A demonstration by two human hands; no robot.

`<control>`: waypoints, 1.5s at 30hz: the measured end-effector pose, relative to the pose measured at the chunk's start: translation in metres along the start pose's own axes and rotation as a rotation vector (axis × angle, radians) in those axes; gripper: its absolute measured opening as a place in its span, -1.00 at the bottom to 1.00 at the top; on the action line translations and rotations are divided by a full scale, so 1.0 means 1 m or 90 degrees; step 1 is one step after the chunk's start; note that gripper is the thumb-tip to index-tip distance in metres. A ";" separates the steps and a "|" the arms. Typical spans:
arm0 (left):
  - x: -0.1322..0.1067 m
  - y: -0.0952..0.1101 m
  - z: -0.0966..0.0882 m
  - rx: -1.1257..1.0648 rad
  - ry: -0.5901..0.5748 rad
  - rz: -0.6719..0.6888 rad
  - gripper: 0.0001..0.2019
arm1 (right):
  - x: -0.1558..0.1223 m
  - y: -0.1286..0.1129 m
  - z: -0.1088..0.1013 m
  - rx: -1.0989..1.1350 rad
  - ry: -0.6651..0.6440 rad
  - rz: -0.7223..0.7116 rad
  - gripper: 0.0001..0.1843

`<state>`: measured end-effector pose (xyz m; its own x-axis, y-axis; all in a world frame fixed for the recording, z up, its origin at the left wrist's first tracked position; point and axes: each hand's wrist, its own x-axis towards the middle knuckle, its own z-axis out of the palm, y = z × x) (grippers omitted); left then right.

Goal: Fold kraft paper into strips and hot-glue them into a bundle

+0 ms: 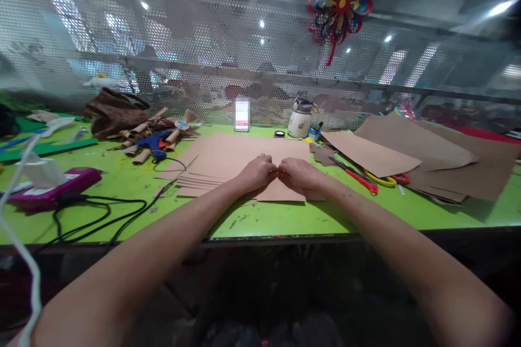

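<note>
Light brown paper sheets (pixel 232 150) lie in a loose stack in the middle of the green table, their front-left edges fanned. My left hand (pixel 257 174) and my right hand (pixel 300 174) meet above the front part of this paper, fingertips almost touching. Both have their fingers pinched together. Whatever sits between the fingertips is too small or hidden to name. A red-handled pair of scissors (pixel 360 178) rests to the right of my right hand, next to dark brown paper scraps (pixel 324 155).
Left stand a blue glue gun (pixel 153 144) on rolled brown paper tubes (pixel 142 156), a brown bag (pixel 116 111), a purple box (pixel 77 187) and black cables (pixel 126 203). Behind are a phone (pixel 241 115) and a white bottle (pixel 299 119). Large brown sheets (pixel 423 143) spread at right.
</note>
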<state>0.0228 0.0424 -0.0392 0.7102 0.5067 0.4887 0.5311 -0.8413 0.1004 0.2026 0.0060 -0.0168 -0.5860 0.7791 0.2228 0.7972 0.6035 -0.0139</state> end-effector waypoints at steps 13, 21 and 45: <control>-0.003 0.000 -0.002 -0.015 -0.018 0.018 -0.78 | -0.007 0.015 -0.003 -0.089 -0.061 -0.031 -0.86; -0.010 0.000 -0.006 -0.043 -0.006 0.047 -0.76 | -0.016 0.018 -0.007 -0.060 -0.069 -0.065 -0.96; -0.009 0.017 -0.041 -0.204 -0.095 -0.125 -0.74 | -0.045 -0.004 0.002 -0.204 0.081 -0.023 -0.87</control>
<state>0.0067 0.0164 -0.0067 0.6816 0.6654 0.3043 0.5093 -0.7301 0.4556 0.2257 -0.0315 -0.0285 -0.6084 0.7184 0.3372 0.7928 0.5310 0.2991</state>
